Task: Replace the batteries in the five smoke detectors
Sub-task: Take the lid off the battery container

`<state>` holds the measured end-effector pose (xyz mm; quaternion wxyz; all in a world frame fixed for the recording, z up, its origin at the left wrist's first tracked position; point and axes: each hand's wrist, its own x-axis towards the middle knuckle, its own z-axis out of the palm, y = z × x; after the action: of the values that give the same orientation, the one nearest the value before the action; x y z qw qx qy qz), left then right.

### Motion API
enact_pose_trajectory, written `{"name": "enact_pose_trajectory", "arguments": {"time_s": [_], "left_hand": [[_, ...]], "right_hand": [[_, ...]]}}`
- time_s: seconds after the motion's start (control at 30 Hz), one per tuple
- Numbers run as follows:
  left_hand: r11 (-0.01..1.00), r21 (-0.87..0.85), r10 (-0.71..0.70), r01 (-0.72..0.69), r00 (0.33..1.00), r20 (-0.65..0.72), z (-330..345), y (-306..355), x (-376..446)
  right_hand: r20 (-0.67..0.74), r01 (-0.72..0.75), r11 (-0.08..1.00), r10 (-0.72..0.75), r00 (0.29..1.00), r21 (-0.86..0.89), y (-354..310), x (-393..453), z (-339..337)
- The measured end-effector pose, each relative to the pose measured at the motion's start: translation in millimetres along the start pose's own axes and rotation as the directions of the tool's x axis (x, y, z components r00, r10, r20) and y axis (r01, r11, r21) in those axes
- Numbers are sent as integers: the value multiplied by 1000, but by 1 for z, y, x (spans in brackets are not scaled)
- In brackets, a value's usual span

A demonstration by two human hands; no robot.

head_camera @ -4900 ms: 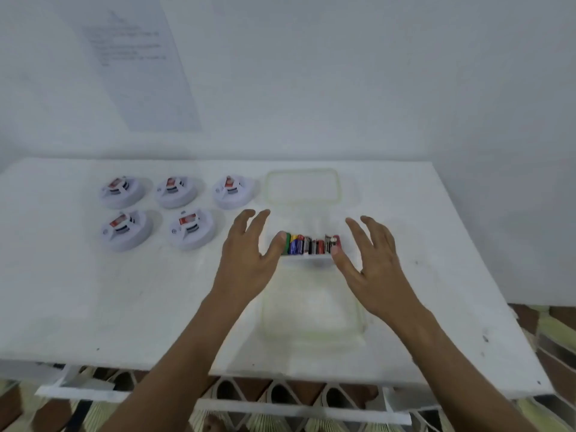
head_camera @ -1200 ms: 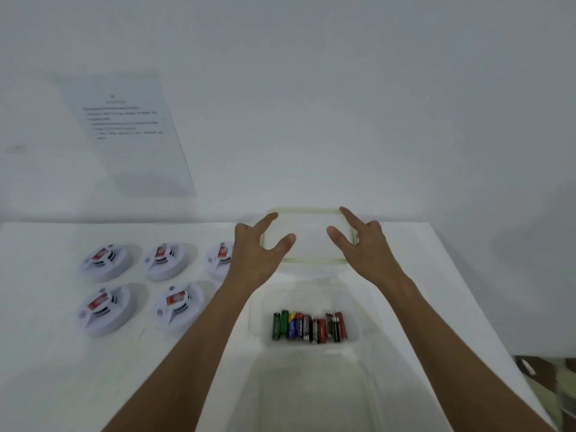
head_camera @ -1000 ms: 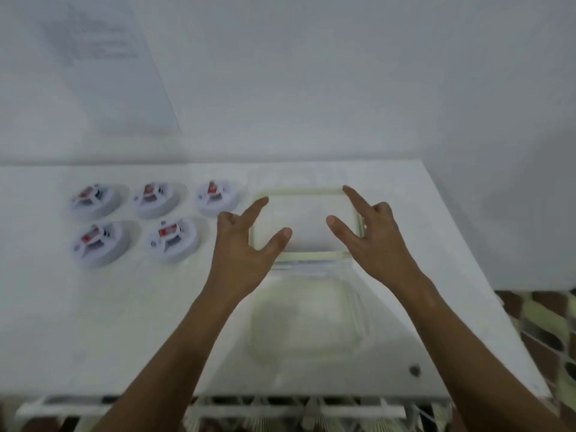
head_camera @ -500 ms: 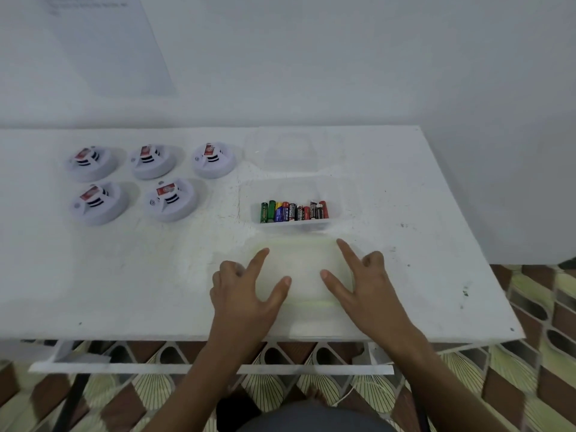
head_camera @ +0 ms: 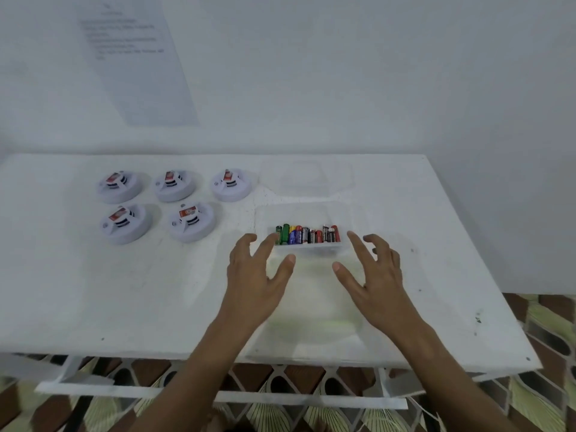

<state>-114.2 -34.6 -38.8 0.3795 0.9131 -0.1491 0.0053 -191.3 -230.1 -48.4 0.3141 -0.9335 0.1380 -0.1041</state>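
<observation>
Reaching for: batteries [head_camera: 307,235], a side-by-side row running left to right, just beyond both hands, toward the table's [head_camera: 93,291] far edge.
Hands: left hand [head_camera: 257,272] and right hand [head_camera: 372,272] hover with fingers spread, holding nothing; the left fingertips look nearer the row's left end.
Containers: clear container [head_camera: 307,249] holds the batteries.
Smoke detectors [head_camera: 174,207]: five, far-left of the table, well apart from the hands.

A white table [head_camera: 93,291], its surface speckled with small dark marks, stands against a plain white wall [head_camera: 374,73]. A printed sheet of paper [head_camera: 134,60] is fixed to the wall at upper left, its lines of text too blurred to read. Below the table's near edge, white frame bars [head_camera: 218,395] cross a patterned floor [head_camera: 545,397] of brown and pale green shapes.
</observation>
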Motion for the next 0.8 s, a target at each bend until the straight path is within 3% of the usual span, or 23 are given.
{"name": "enact_pose_trajectory", "arguments": {"time_s": [0.2, 0.43, 0.6, 0.8], "left_hand": [[996, -83, 44, -42, 999, 25, -10, 17, 89], [997, 26, -79, 75, 972, 222, -9, 12, 181], [997, 55, -72, 57, 939, 338, -4, 5, 187], [995, 36, -104, 98, 950, 294, -4, 2, 176]], "right_hand": [[33, 56, 988, -62, 998, 144, -24, 73, -20], [181, -60, 996, 48, 982, 64, -14, 166, -16], [299, -102, 994, 107, 948, -33, -2, 180, -7], [250, -105, 991, 81, 965, 87, -4, 176, -13]]}}
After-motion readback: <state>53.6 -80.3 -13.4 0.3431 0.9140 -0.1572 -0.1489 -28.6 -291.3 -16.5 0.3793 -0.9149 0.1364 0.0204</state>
